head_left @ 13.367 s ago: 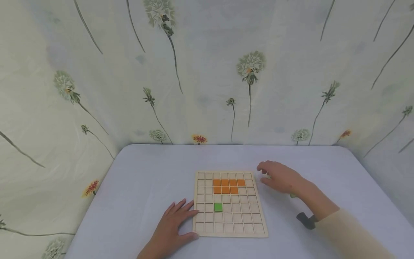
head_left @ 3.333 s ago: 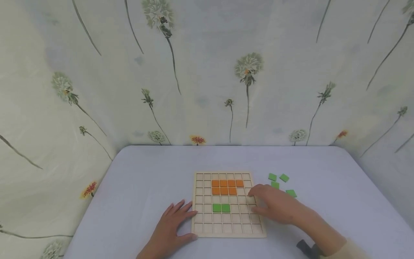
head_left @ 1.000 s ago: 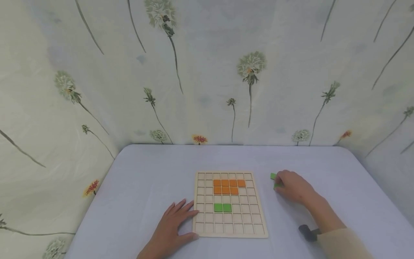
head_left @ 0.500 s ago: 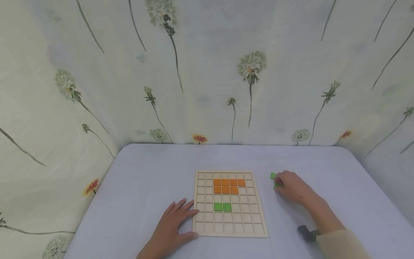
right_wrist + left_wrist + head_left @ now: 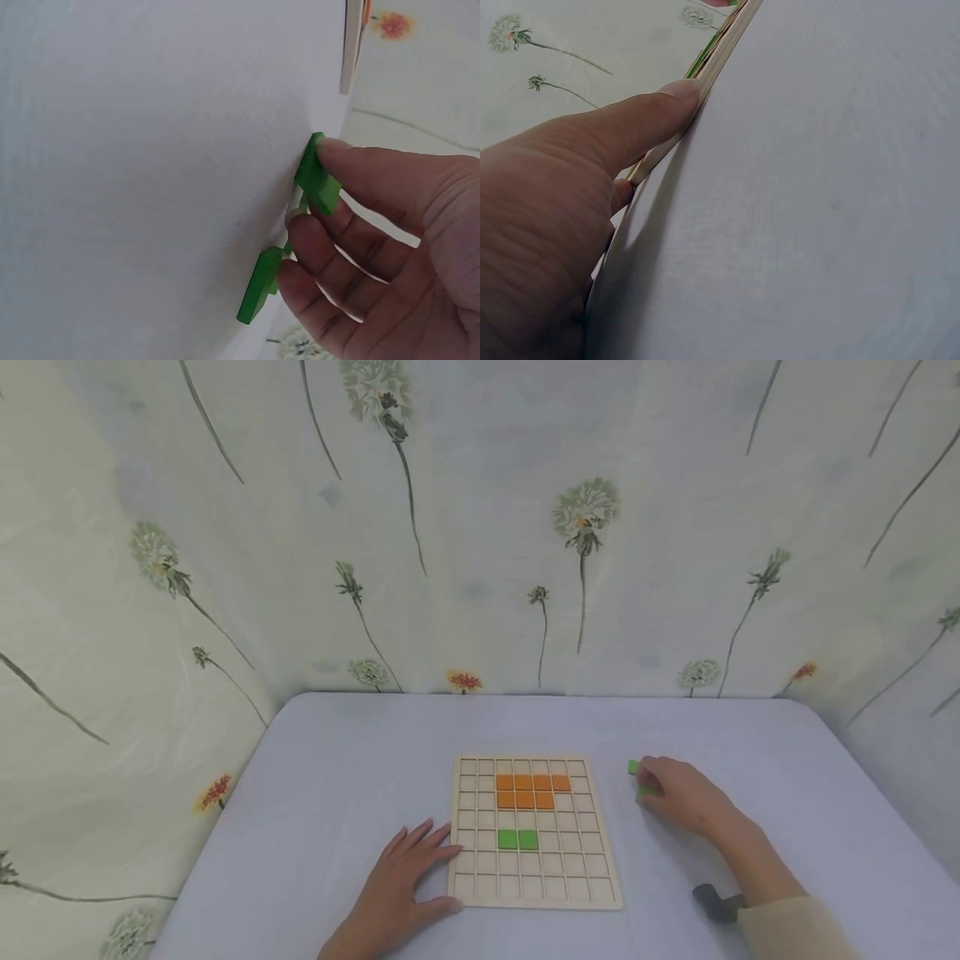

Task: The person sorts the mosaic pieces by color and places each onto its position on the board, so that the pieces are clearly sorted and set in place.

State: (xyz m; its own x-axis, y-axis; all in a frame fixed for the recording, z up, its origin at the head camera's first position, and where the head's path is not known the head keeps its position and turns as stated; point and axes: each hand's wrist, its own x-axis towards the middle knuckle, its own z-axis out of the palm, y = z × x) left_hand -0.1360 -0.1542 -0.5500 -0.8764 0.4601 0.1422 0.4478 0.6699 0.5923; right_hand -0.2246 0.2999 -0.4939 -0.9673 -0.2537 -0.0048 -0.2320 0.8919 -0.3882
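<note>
A pale wooden grid board [image 5: 536, 906] lies on the table, with two rows of orange tiles [image 5: 524, 782] and a pair of green tiles [image 5: 507, 839] in its cells. My left hand [image 5: 397, 885] rests at the board's left edge, fingers spread; in the left wrist view the thumb touches the side of the wooden board [image 5: 724, 56]. To the right of the board, my right hand [image 5: 678, 793] pinches a green tile [image 5: 319, 184] between thumb and fingers. Another green tile [image 5: 260, 285] lies beside its fingertips. The hand partly hides the loose green tiles [image 5: 633, 767] in the head view.
The white-covered table [image 5: 360, 752] reaches back to a dandelion-patterned cloth backdrop [image 5: 480, 527]. A dark object [image 5: 716, 903] sits by the right wrist, partly behind the sleeve [image 5: 795, 927].
A second green tile has joined the first on the board since the oldest frame. My right hand has moved from the board's right edge to the loose green tiles; the left hand has stayed put.
</note>
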